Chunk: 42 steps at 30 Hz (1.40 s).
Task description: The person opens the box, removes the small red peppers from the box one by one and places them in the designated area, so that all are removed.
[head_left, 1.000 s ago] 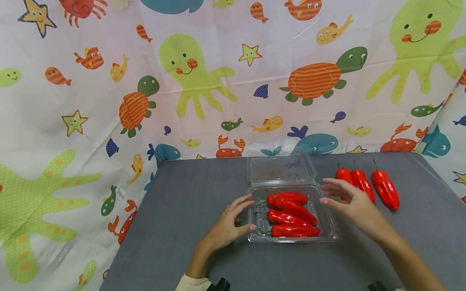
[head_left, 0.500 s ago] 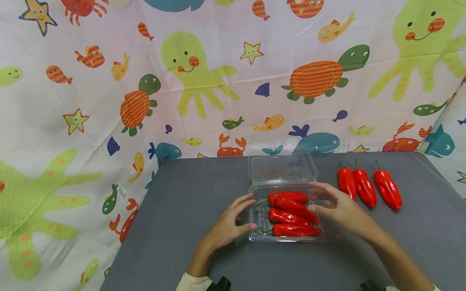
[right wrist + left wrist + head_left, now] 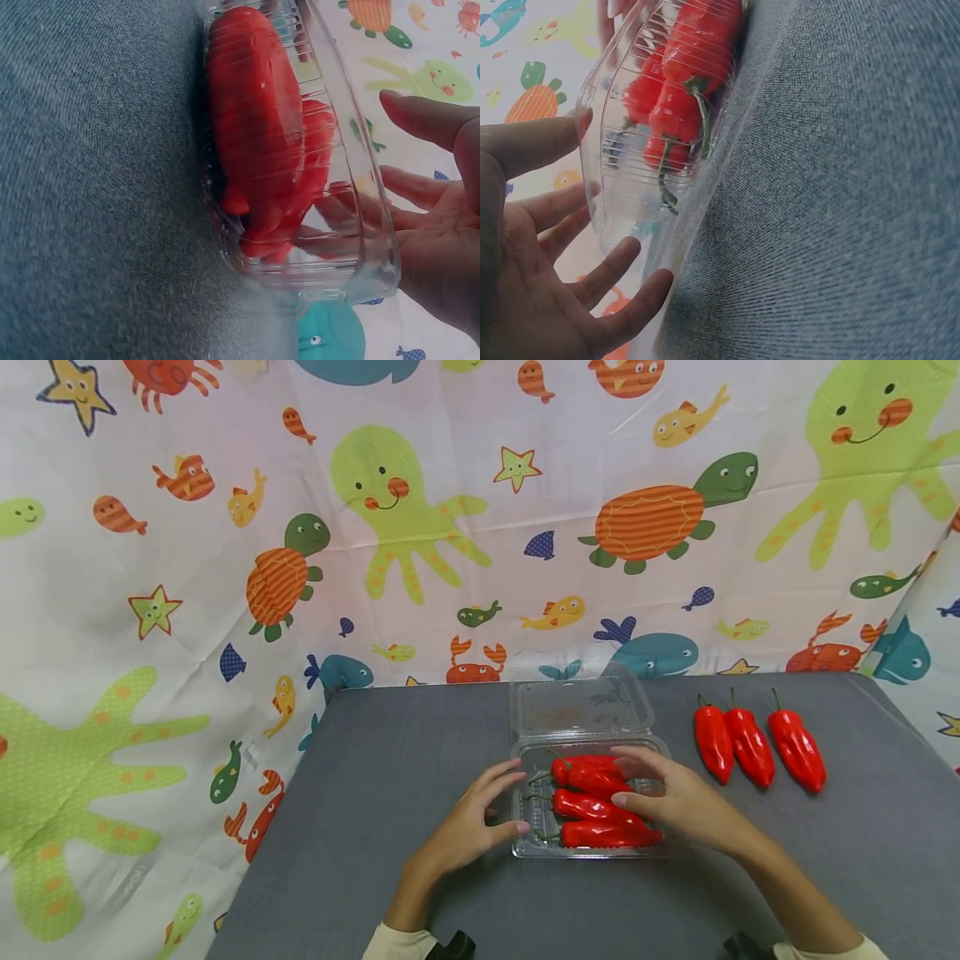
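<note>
Head view: red peppers lie in a clear container between the hands. Left hand, fingers spread, is beside it; right hand, fingers loosely extended, overhangs the opposite side. Three loose peppers lie beyond.

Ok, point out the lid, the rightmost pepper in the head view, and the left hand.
Lid (image 3: 579,710): head view, clear panel.
Rightmost pepper (image 3: 797,750): head view, mid-body.
Left hand (image 3: 471,818): head view, mid-hand.

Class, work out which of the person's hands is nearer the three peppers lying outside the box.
Right. The right hand is over the right side of the box, left of the three peppers; the left hand is farther left, at the box's left edge.
</note>
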Each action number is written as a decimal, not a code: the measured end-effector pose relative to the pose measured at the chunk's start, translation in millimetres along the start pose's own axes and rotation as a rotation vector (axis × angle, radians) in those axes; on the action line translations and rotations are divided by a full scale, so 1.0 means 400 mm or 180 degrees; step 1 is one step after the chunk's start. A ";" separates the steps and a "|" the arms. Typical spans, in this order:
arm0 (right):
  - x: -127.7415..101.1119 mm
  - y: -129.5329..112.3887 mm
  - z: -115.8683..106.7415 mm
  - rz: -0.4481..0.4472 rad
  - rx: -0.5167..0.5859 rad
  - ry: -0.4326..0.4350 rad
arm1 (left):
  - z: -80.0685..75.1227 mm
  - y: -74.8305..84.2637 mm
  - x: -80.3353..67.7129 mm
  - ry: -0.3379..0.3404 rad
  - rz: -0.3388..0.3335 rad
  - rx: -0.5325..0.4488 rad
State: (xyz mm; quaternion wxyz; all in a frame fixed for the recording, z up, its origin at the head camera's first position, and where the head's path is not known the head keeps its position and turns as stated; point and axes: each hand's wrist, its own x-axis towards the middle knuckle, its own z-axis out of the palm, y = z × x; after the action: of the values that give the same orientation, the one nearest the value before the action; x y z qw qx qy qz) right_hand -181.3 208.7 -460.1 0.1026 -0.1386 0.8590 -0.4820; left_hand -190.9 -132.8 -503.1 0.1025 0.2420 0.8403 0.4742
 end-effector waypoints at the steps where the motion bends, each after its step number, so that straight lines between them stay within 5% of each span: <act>1: 0.002 0.000 0.002 0.0037 0.0001 -0.0022 | 0.001 -0.001 0.000 0.0000 0.0004 0.0008; 12: 0.019 0.003 0.021 0.0109 -0.0170 -0.0175 | 0.000 0.001 0.001 -0.0010 -0.0032 -0.0011; 42: 0.029 0.007 0.034 0.0165 -0.0340 -0.0041 | -0.001 0.001 0.002 -0.0002 0.0002 -0.0001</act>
State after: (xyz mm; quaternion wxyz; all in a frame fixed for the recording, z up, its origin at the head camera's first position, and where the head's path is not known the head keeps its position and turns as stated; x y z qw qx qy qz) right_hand -188.2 195.4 -470.1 0.1130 -0.1247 0.8862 -0.4317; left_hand -191.5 -132.4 -502.4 0.1026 0.2423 0.8401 0.4743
